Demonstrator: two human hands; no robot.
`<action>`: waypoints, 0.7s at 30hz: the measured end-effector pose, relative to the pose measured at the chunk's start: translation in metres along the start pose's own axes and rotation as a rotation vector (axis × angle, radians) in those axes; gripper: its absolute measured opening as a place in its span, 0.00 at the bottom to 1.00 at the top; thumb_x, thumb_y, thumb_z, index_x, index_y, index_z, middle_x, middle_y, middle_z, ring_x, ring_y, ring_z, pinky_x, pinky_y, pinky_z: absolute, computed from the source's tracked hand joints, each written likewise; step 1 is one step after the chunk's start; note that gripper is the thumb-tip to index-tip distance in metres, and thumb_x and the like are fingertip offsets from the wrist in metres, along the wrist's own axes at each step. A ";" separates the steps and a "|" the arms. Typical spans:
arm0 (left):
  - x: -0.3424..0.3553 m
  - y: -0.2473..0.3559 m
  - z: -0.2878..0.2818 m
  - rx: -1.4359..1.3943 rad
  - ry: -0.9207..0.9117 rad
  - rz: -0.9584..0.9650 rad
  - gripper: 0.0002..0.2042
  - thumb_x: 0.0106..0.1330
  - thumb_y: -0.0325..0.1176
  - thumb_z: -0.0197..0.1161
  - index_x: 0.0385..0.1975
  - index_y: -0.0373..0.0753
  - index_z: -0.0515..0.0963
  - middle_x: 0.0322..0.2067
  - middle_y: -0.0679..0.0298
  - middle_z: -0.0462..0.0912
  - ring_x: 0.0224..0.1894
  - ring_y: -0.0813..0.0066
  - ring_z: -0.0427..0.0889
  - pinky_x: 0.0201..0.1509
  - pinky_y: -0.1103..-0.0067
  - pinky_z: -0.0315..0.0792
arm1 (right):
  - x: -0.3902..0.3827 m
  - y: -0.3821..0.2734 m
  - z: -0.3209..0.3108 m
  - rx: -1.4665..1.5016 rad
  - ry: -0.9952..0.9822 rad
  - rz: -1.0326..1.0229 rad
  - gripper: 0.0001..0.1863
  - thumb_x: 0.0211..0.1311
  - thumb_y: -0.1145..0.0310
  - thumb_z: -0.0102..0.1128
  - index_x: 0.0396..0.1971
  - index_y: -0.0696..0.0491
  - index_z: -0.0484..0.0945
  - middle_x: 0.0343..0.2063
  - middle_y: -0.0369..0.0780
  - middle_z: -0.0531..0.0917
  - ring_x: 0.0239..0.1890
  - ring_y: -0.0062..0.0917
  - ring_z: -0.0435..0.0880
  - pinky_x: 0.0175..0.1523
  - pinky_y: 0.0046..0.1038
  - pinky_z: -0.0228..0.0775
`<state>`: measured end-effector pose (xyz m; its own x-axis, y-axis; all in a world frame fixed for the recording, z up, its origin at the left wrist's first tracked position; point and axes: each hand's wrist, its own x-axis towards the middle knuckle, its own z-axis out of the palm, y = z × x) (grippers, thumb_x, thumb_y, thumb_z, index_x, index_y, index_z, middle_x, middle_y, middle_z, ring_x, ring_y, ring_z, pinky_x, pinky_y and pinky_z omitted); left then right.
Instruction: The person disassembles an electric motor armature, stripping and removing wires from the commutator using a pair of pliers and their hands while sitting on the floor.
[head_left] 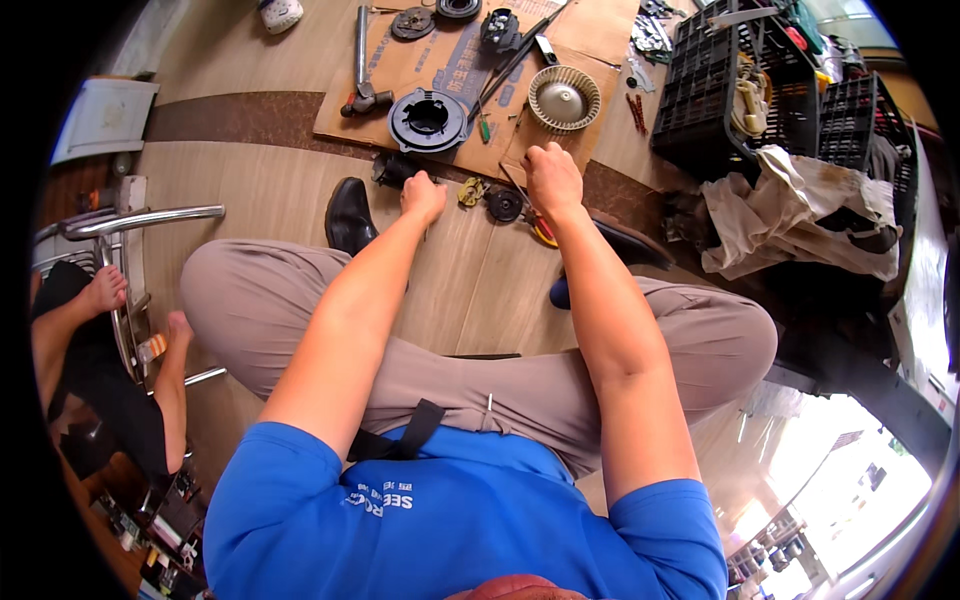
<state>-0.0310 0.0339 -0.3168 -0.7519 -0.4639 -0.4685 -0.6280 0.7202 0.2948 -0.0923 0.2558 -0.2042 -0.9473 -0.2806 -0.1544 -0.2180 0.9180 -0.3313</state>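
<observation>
My left hand (421, 198) has its fingers curled beside a black cylindrical motor (393, 171) on the floor, holding something I cannot make out. Just below the cardboard's near edge, my right hand (550, 182) has its fingertips drawn together; whatever they grip is hidden. Between my hands lie a yellowish part (471, 192), a black round part (506, 204) and a tool with red and yellow handles (543, 229), partly behind my right hand. Above them, a grey flanged ring (398, 124) and a cream fan wheel (562, 100) sit on the cardboard sheet (345, 70).
A hammer (362, 60), small tools and dark parts lie on the cardboard. Black crates (690, 110) and a pale crumpled cloth (775, 215) are at right. At left, another person's bare leg and foot (106, 290) rest by a metal chair frame (150, 220). My shoes flank the work area.
</observation>
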 end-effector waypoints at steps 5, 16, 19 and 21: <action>-0.012 0.065 -0.055 -1.040 -0.478 -0.004 0.33 0.68 0.58 0.54 0.57 0.29 0.71 0.50 0.47 0.79 0.48 0.53 0.81 0.51 0.60 0.75 | -0.005 -0.030 -0.054 0.088 0.190 -0.176 0.09 0.62 0.61 0.59 0.30 0.51 0.81 0.31 0.44 0.80 0.39 0.42 0.80 0.45 0.40 0.73; -0.031 0.132 -0.326 -1.821 -0.325 0.479 0.10 0.76 0.39 0.48 0.36 0.42 0.71 0.19 0.69 0.68 0.20 0.76 0.68 0.28 0.77 0.69 | -0.050 -0.036 -0.220 0.214 0.134 -0.335 0.11 0.64 0.64 0.60 0.37 0.56 0.81 0.24 0.47 0.81 0.25 0.32 0.77 0.35 0.29 0.71; -0.035 0.092 -0.389 -1.772 -0.216 0.621 0.10 0.75 0.41 0.49 0.34 0.43 0.70 0.19 0.71 0.67 0.21 0.77 0.67 0.28 0.79 0.68 | -0.060 -0.034 -0.242 0.413 0.093 -0.262 0.11 0.65 0.65 0.61 0.36 0.59 0.81 0.18 0.38 0.78 0.23 0.19 0.74 0.31 0.24 0.68; -0.041 0.078 -0.399 -1.828 -0.122 0.523 0.13 0.76 0.43 0.46 0.33 0.43 0.70 0.18 0.71 0.65 0.20 0.79 0.65 0.26 0.82 0.67 | -0.068 -0.030 -0.244 0.346 0.094 -0.287 0.10 0.64 0.67 0.61 0.35 0.59 0.80 0.17 0.41 0.76 0.20 0.20 0.71 0.29 0.25 0.66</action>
<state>-0.1290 -0.0965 0.0574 -0.9448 -0.3183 -0.0775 0.1496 -0.6296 0.7624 -0.0782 0.3156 0.0430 -0.8805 -0.4691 0.0688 -0.3990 0.6547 -0.6420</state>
